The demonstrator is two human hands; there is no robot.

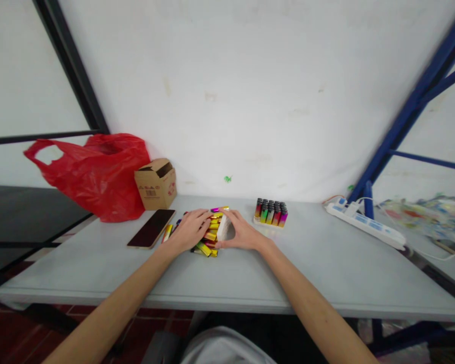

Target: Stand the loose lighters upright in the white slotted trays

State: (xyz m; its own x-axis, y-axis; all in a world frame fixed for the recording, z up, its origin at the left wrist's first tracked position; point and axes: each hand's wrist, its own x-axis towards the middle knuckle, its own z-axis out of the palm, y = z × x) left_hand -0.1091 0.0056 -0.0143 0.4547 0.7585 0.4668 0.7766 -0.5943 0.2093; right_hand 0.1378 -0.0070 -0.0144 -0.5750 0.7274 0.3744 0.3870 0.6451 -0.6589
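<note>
On the table is a loose pile of lighters (203,248), with shiny yellow, red and purple bodies, pointing different ways. My left hand (191,230) lies over the pile's left part, fingers stretched out and touching the lighters; those beneath it are hidden. My right hand (242,232) grips a small white tray (223,228) between thumb and fingers. The tray is tilted on its side against the right ends of the lighters. Further right, a second tray holds several upright lighters (271,213) in rows, black tops up.
A dark phone (151,229) lies left of the pile. Behind it stand an open cardboard box (156,184) and a red plastic bag (98,177). A white power strip (366,225) with cables lies at the right, beside a blue metal frame (398,126). A white wall (250,101) backs the table.
</note>
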